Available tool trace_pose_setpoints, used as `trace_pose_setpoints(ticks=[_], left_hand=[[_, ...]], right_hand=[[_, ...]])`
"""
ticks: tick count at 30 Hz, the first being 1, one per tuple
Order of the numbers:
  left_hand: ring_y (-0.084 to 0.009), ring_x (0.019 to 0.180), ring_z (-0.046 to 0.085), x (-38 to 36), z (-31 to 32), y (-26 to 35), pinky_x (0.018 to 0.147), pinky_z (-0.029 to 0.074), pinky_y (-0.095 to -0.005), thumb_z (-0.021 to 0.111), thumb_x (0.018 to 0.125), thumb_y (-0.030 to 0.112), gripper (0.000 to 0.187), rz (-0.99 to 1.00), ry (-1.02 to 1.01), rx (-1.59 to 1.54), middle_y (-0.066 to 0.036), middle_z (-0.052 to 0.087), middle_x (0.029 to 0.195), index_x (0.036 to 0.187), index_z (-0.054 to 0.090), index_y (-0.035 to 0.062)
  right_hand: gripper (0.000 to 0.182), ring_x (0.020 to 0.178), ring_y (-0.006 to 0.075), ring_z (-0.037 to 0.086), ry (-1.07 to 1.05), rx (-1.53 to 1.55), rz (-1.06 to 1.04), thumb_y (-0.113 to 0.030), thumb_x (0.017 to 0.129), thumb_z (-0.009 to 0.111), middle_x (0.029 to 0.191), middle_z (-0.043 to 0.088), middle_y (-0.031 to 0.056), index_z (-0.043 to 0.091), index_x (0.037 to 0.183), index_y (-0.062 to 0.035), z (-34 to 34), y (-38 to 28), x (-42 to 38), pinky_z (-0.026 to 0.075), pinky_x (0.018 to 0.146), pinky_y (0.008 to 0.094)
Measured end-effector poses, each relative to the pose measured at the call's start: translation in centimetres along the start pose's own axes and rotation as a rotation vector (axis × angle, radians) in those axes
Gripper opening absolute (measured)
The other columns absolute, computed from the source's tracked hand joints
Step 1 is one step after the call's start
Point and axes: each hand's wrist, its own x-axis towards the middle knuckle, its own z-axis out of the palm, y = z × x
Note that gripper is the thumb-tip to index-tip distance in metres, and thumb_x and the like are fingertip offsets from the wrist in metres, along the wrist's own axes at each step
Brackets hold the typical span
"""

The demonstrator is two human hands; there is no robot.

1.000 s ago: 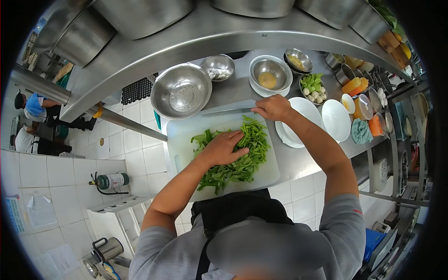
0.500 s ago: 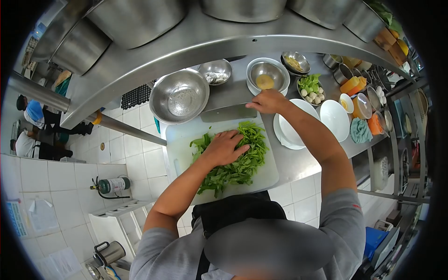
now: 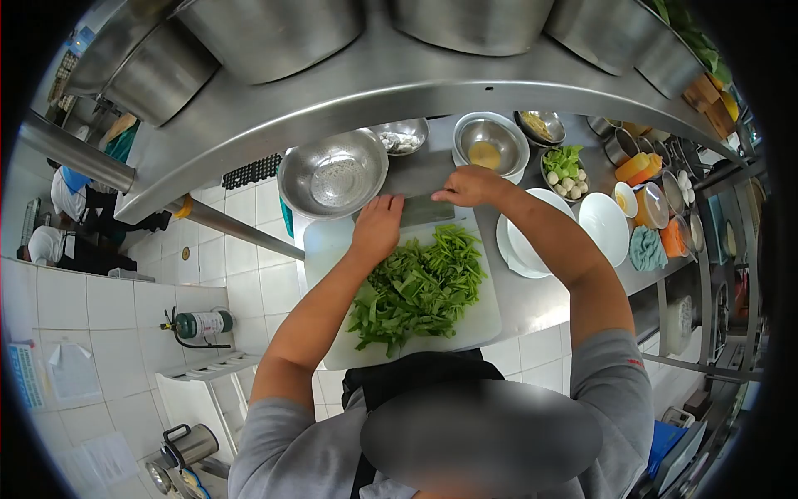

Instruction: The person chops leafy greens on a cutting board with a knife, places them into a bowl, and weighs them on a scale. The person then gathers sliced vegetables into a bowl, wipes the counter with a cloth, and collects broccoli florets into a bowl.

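My right hand (image 3: 468, 185) is closed round the handle of a broad-bladed kitchen knife (image 3: 428, 211), held level near the far edge of the white cutting board (image 3: 326, 249). My left hand (image 3: 379, 226) lies over the blade's left end, fingers close together and covering that part of it. Below the knife, a wide pile of cut leafy greens (image 3: 420, 287) spreads over the board. Neither hand touches the pile.
Behind the board stand a large steel bowl (image 3: 332, 175) and a nested bowl (image 3: 490, 145) with yellow contents. White bowls (image 3: 604, 229) stand to the right, beside a teal cloth (image 3: 648, 248). A steel shelf (image 3: 432, 91) with pots overhangs the counter. Other people (image 3: 71, 195) are far left.
My left hand has lifted off the greens and moved up and left onto the knife's blade. The right hand still grips the knife, slightly lower. The camera view has shifted a little.
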Motion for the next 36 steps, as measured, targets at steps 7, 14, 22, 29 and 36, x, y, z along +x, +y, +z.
trace_pose_setpoints(ticks=[7,14,22,29,36], left_hand=[[-0.0305,0.09,0.059,0.3,0.4,0.2,0.08,0.048,-0.0413,0.057,0.079,0.005,0.029,-0.051,-0.076,0.157,-0.013,0.058,0.092,0.108,0.061,0.0046],[-0.0351,0.084,0.063,-0.4,-0.9,0.0,0.073,0.051,-0.0464,0.059,0.08,0.004,0.029,-0.162,-0.139,-0.124,-0.014,0.061,0.09,0.107,0.066,0.0112],[-0.0344,0.086,0.064,-0.6,-0.4,-0.6,0.076,0.051,-0.0453,0.058,0.086,0.008,0.033,-0.228,-0.018,-0.238,-0.015,0.066,0.097,0.117,0.066,0.0123],[-0.036,0.109,0.06,-1.9,2.5,-2.8,0.097,0.045,-0.0428,0.05,0.082,0.0,0.049,-0.168,-0.002,-0.082,-0.019,0.062,0.122,0.13,0.057,0.0067],[-0.036,0.114,0.058,-1.9,2.5,-2.7,0.099,0.044,-0.0432,0.051,0.087,0.004,0.047,-0.176,-0.062,-0.036,-0.02,0.059,0.126,0.134,0.053,0.005]], right_hand=[[0.065,0.076,0.0365,0.067,-0.041,-0.092,0.04,-0.067,0.09,0.048,0.077,0.068,0.0159,0.072,0.078,-0.0081,-0.1,-1.5,-0.5,0.052,0.07,0.0475],[0.064,0.076,0.0356,0.068,-0.041,-0.157,0.012,-0.067,0.09,0.045,0.077,0.069,0.0139,0.073,0.08,-0.0106,0.1,-2.5,-1.9,0.053,0.069,0.047],[0.064,0.079,0.0382,0.067,-0.027,-0.151,0.018,-0.065,0.093,0.041,0.081,0.069,0.0167,0.073,0.083,-0.0098,1.1,-1.4,0.1,0.053,0.072,0.0486],[0.06,0.093,0.0384,0.065,0.063,-0.115,0.065,-0.059,0.097,0.038,0.096,0.069,0.0185,0.067,0.103,-0.007,2.8,-1.7,1.2,0.05,0.082,0.049],[0.056,0.099,0.0377,0.064,0.095,-0.095,0.078,-0.055,0.097,0.042,0.1,0.068,0.019,0.065,0.103,-0.0052,4.0,-1.4,2.0,0.05,0.083,0.0485]])
